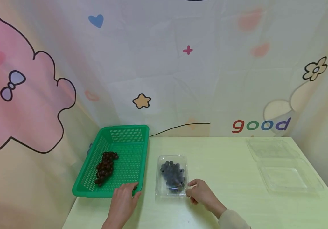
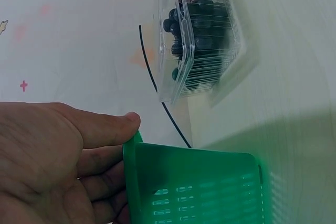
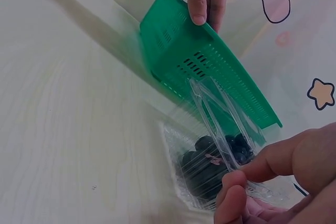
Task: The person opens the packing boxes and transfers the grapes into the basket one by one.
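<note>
The left hand (image 1: 123, 195) grips the near rim of a green slotted plastic basket (image 1: 129, 143) holding dark grapes (image 1: 105, 167). Just right, the right hand (image 1: 199, 192) pinches a clear plastic clamshell box (image 1: 171, 175) of blueberries; an empty clear clamshell (image 1: 284, 165) lies far right on the table (image 1: 224, 165).

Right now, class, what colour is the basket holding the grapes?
Green; the basket shows best in the head view.

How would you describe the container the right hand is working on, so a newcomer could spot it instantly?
On the pale green table, look just right of the green basket that the left hand grips by its near rim. There sits a small clear clamshell box of dark blue-black grapes, pinched at its near corner by the right hand. The other clear box far right looks empty.
</note>
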`<state>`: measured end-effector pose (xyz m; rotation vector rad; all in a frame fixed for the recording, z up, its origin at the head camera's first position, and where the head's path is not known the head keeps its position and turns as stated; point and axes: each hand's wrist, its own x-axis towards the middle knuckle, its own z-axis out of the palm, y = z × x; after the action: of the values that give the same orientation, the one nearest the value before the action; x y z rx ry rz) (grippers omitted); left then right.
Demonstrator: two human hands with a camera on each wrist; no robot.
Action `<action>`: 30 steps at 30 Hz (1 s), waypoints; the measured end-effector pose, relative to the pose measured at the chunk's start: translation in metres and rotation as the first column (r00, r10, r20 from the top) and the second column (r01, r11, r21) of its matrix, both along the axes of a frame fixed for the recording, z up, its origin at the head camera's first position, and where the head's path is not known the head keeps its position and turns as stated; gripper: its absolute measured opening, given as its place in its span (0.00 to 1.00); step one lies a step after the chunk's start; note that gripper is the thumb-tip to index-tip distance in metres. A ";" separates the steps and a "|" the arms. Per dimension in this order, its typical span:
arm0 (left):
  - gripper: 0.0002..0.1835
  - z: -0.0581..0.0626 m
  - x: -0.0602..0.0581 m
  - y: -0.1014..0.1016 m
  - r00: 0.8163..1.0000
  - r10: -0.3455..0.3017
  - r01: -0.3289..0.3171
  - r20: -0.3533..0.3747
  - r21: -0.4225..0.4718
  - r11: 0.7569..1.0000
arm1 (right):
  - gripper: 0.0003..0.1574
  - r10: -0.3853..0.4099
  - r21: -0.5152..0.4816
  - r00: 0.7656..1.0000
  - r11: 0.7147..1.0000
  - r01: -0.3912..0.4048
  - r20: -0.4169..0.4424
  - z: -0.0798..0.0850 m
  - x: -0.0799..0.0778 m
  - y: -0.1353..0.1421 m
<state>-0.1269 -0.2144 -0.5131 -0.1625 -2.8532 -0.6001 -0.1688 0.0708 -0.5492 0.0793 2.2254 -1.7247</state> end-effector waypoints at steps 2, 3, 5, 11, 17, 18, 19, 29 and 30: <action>0.18 0.001 -0.001 0.000 1.000 -0.002 0.002 -0.001 -0.005 1.000 | 0.19 0.003 0.001 1.000 1.000 -0.003 -0.003 0.000 0.001 0.000; 0.18 0.001 -0.001 0.000 1.000 -0.003 0.003 -0.002 -0.008 1.000 | 0.19 0.004 0.002 1.000 1.000 -0.004 -0.004 0.000 0.002 0.001; 0.18 0.002 -0.001 0.000 1.000 0.000 0.000 0.003 -0.011 1.000 | 0.19 0.010 0.001 1.000 1.000 -0.010 -0.006 0.001 0.003 0.001; 0.19 0.003 0.000 0.003 1.000 0.011 -0.010 0.016 -0.024 1.000 | 0.20 0.025 -0.007 1.000 1.000 -0.025 -0.009 0.003 0.006 0.002; 0.23 0.003 0.000 0.006 0.999 0.042 -0.042 0.017 0.013 0.999 | 0.21 0.035 -0.017 0.999 0.999 -0.035 0.003 0.003 0.009 0.003; 0.24 0.003 0.001 0.006 0.999 0.046 -0.046 0.010 0.028 0.999 | 0.21 0.035 -0.020 0.999 0.999 -0.035 0.004 0.003 0.010 0.003; 0.24 0.003 0.001 0.007 0.999 0.047 -0.047 -0.001 0.044 0.998 | 0.21 0.034 -0.020 0.999 0.999 -0.034 0.005 0.003 0.010 0.003; 0.17 0.008 0.007 0.023 0.985 0.051 -0.029 -0.162 0.135 0.990 | 0.24 0.045 -0.047 0.999 0.998 -0.044 0.013 -0.001 0.012 0.005; 0.17 0.009 0.008 0.027 0.985 0.053 -0.030 -0.165 0.136 0.990 | 0.24 0.047 -0.048 0.999 0.998 -0.047 0.012 -0.001 0.012 0.005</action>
<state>-0.1190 -0.1873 -0.5046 -0.1246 -2.6375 -0.7296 -0.1567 0.0761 -0.5502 0.0272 2.1578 -1.7464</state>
